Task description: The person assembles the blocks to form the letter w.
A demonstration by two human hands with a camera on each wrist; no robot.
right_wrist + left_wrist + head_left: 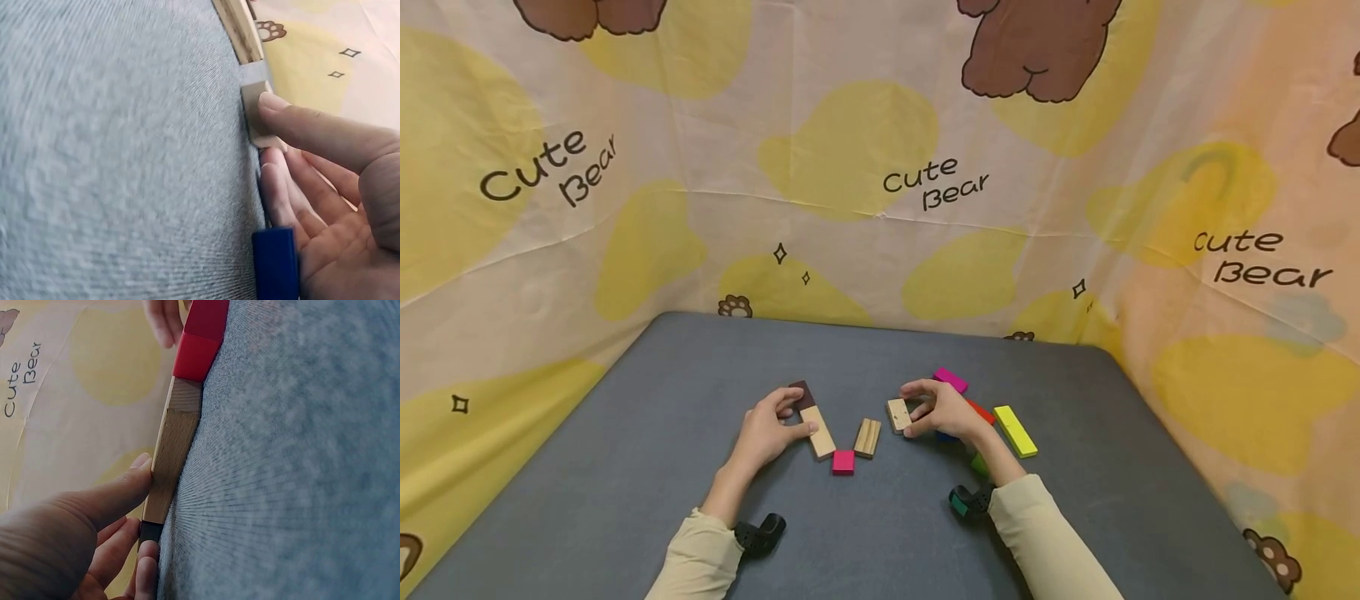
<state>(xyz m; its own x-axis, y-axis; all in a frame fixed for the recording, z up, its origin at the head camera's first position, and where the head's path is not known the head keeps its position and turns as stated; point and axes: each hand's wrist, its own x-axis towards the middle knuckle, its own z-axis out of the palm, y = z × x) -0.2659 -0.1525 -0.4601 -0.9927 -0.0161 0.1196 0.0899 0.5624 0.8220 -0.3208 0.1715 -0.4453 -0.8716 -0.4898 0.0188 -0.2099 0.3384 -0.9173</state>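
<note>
blocks in view: ten – four wood-toned, six bright coloured – at the middle and right of the one grey table (850,542)
left hand (766,429): fingers relaxed, not wrapped round anything; thumb touches light wood block (820,437), fingertips at dark brown block (802,395)
right hand (947,412): thumb and fingers pinch pale block (896,416), which has small dark spots on its face; can't tell if it touches the table
light wood block: one, slanted, far end against dark brown block
dark brown block: one, farthest of the left group
pink-red block (843,462): one, at near end of light wood block, contact unclear
striped wood block (867,438): one, just right and far of pink-red block, left of pale block
right cluster: five – magenta block (951,380) farthest, red block (982,412) nearer, yellow block (1015,431) at far right, blue block (275,262) and green block (979,465) partly hidden by right hand and forearm
sleeves (700,554): two, cream
wrist devices (762,534): two, black, one per arm
backdrop (850,250): printed cloth behind table, "cute bear" lettering three times in head view
</note>
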